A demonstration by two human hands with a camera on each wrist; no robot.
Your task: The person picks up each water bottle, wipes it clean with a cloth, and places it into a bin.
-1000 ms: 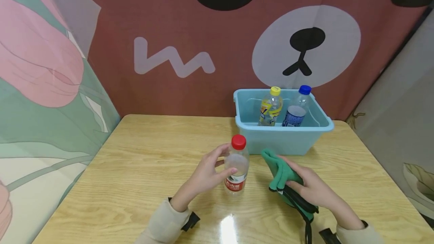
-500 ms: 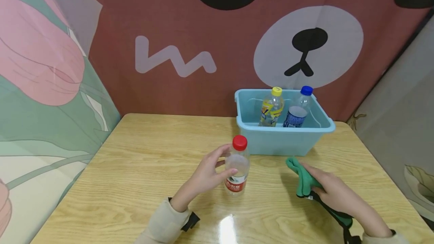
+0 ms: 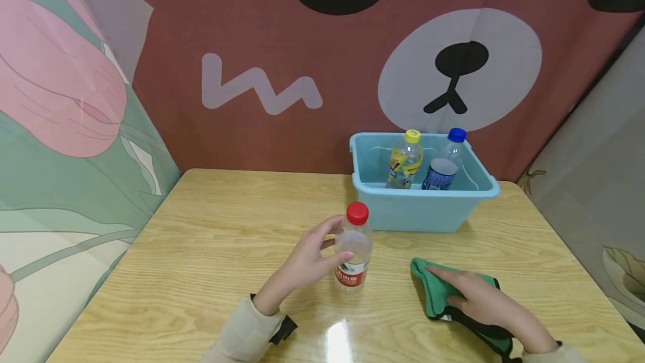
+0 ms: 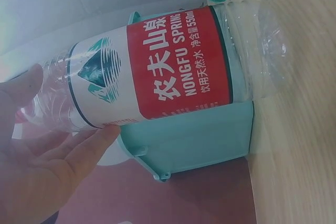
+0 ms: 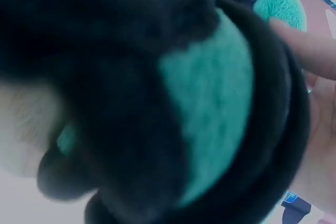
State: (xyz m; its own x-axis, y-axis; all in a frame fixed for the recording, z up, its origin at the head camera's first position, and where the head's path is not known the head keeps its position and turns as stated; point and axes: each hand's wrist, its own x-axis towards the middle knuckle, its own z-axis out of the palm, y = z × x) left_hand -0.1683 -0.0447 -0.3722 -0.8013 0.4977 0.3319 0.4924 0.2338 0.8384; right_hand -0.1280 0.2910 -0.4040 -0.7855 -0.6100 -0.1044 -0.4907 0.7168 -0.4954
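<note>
A clear plastic bottle (image 3: 354, 251) with a red cap and red label stands upright on the wooden table (image 3: 211, 240). My left hand (image 3: 330, 240) grips it from the left, fingers and thumb curled round its body. In the left wrist view the bottle's label (image 4: 173, 66) fills the frame, with my fingers (image 4: 79, 150) against it. A green cloth (image 3: 433, 290) with a black edge lies on the table right of the bottle. On top of it rests my right hand (image 3: 453, 287) with its fingers stretched out. The cloth (image 5: 210, 108) covers most of the right wrist view.
A light blue plastic bin (image 3: 423, 206) stands at the table's back right, against the patterned fabric wall. In it stand a yellow-capped bottle (image 3: 403, 161) and a blue-capped bottle (image 3: 442, 164). Fabric panels close in the left and right sides.
My right hand has dragged the green cloth away from the bottle, rightward and toward me, and laid it flat on the table. The left hand and bottle have not moved.
</note>
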